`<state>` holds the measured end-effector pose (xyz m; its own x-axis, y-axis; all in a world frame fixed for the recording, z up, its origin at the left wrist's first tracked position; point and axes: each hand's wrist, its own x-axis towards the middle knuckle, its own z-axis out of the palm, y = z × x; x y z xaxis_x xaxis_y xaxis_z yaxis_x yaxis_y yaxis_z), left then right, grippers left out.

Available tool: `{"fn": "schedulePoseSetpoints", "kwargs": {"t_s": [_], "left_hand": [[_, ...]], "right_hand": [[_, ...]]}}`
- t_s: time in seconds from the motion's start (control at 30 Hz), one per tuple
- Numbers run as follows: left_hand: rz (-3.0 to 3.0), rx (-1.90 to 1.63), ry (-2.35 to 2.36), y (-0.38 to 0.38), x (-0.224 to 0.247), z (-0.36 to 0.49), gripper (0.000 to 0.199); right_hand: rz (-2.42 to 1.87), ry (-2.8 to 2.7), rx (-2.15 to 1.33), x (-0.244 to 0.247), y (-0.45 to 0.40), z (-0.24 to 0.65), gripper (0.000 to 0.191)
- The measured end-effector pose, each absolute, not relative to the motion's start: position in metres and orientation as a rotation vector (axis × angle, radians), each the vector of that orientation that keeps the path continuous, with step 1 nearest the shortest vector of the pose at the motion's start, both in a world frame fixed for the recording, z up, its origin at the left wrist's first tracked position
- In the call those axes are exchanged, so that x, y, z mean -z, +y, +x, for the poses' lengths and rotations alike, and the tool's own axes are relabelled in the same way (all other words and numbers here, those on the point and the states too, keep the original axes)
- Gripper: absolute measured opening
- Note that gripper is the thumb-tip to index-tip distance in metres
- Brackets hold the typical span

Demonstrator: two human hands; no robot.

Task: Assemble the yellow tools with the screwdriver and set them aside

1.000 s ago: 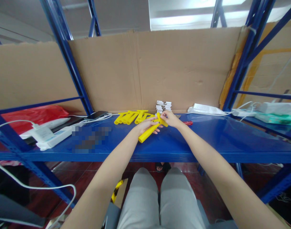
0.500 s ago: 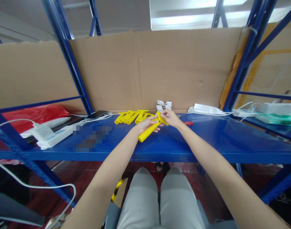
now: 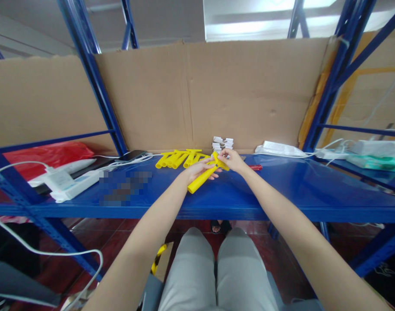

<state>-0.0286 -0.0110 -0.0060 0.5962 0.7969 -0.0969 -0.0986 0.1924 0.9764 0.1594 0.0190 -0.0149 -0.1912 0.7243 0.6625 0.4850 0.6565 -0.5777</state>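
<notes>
Above the blue shelf, my left hand (image 3: 203,169) is wrapped round a yellow tube-shaped piece (image 3: 200,181), whose open round end points down-left toward me. My right hand (image 3: 229,159) pinches the far, wider end of the same piece. Several similar yellow pieces (image 3: 175,160) lie in a row behind my left hand, against the cardboard. A small stack of white pieces (image 3: 222,143) stands just behind my hands. To the right of my right hand lies a red tool (image 3: 255,167), partly hidden by the wrist.
The blue shelf (image 3: 301,185) carries a white packet (image 3: 279,149) at the back right. On the left are a power strip (image 3: 77,185), cables, a dark phone-like object (image 3: 134,155) and a red bag (image 3: 55,157). Blue posts and a cardboard wall (image 3: 216,90) bound the space.
</notes>
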Motion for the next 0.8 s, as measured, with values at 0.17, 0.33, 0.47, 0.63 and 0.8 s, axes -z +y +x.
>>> {"fn": "schedulePoseSetpoints", "kwargs": {"t_s": [0.17,0.33,0.47,0.63,0.8], "left_hand": [[1.233,-0.705,0.728,-0.013,0.007,-0.026,0.065],[1.252,-0.711,0.731,-0.012,0.007,-0.027,0.067],[1.266,-0.732,0.727,-0.014,0.005,-0.027,0.067],[1.290,-0.750,0.741,-0.018,0.006,-0.024,0.068],[1.303,-0.807,0.780,-0.020,0.007,-0.018,0.066]], "right_hand": [[-0.975,-1.867,-0.297,0.016,0.020,0.160,0.008],[-0.969,-1.807,-0.331,0.023,0.030,0.162,0.014],[-0.963,-1.711,-0.424,0.027,0.034,0.161,0.027],[-0.876,-1.808,-0.690,0.022,0.025,0.160,0.032],[-0.866,-1.765,-0.728,0.019,0.020,0.159,0.031]]}}
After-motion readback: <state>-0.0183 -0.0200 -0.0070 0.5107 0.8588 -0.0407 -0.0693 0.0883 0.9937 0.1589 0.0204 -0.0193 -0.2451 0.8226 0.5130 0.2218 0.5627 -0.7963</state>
